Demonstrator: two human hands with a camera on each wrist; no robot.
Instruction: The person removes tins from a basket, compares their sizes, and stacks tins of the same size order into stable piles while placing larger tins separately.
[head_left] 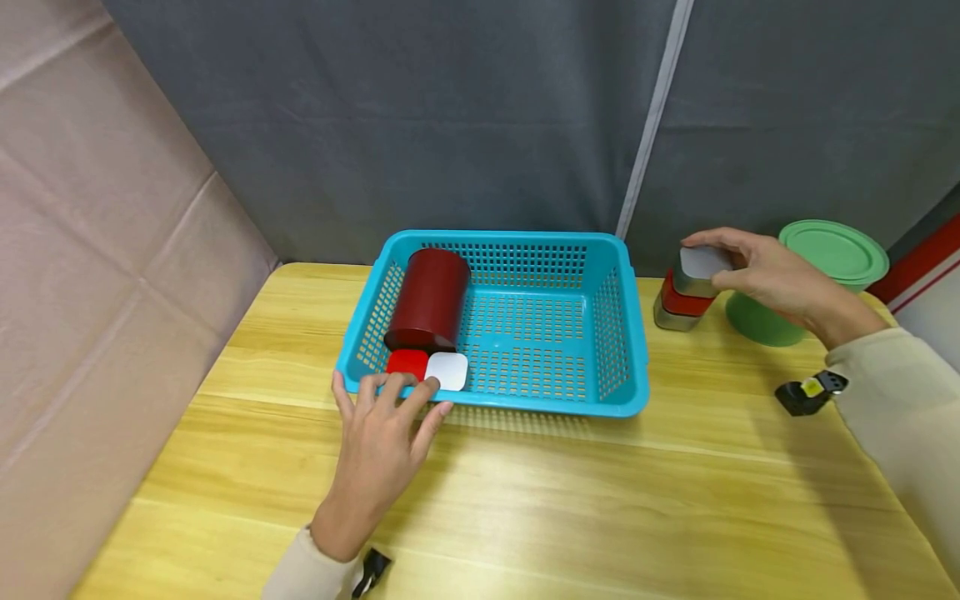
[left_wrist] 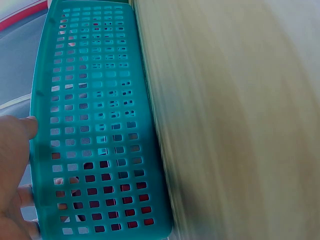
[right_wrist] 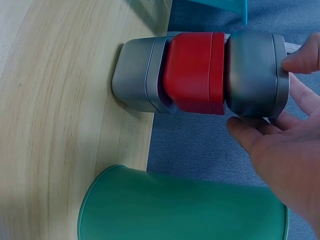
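On the right, three square tins with rounded corners stand stacked: a grey tin (right_wrist: 132,75) at the bottom, a red tin (right_wrist: 195,72) in the middle, another grey tin (right_wrist: 252,75) on top. My right hand (head_left: 780,279) grips this top tin between thumb and fingers, close above the red one. At the near left corner of a blue plastic basket (head_left: 525,406), my left hand (head_left: 378,446) holds the rim, fingers bent over it and thumb outside. Just past those fingertips, a red square lid (head_left: 407,362) and a white square lid (head_left: 447,372) lie inside the basket.
A dark red cylindrical canister (head_left: 430,296) lies on its side in the basket's left part. Right of the stack stands a green canister (head_left: 832,250), close to my right wrist. Grey curtain (head_left: 450,125) hangs behind the wooden table (head_left: 562,500).
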